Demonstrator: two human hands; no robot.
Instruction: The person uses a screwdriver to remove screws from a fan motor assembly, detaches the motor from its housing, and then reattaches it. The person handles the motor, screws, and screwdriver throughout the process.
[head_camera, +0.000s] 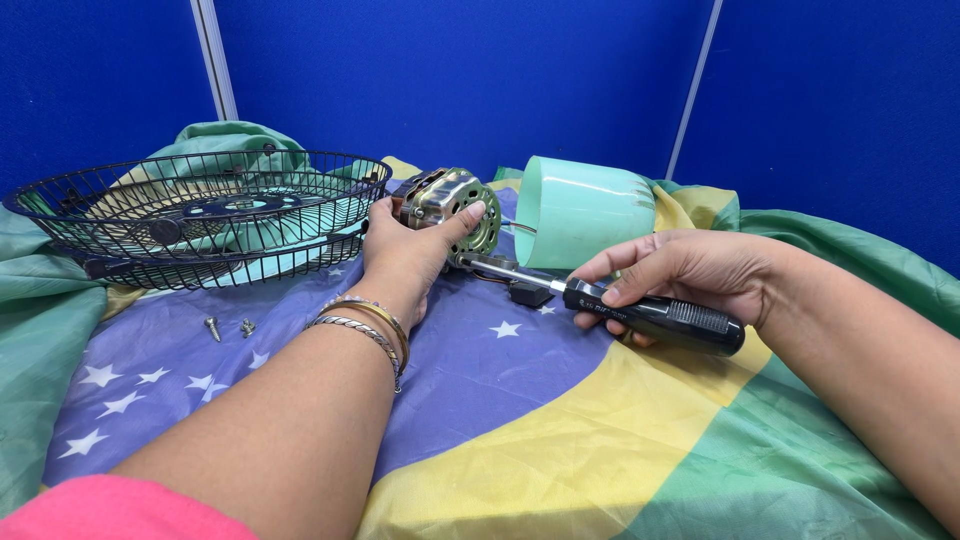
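My left hand (405, 252) grips a metal fan motor (452, 203) that lies on the cloth, with my thumb across its front face. In my right hand (668, 272) is a black-handled screwdriver (650, 315). Its shaft points left and its tip meets the lower side of the motor. A mint-green plastic motor housing (580, 210) lies on its side just right of the motor. Several bangles sit on my left wrist.
A black wire fan guard (200, 215) with mint blades inside stands at the left. Two loose screws (228, 326) lie on the blue starred cloth. A small black part (528, 293) rests under the screwdriver shaft. Blue partition walls close the back.
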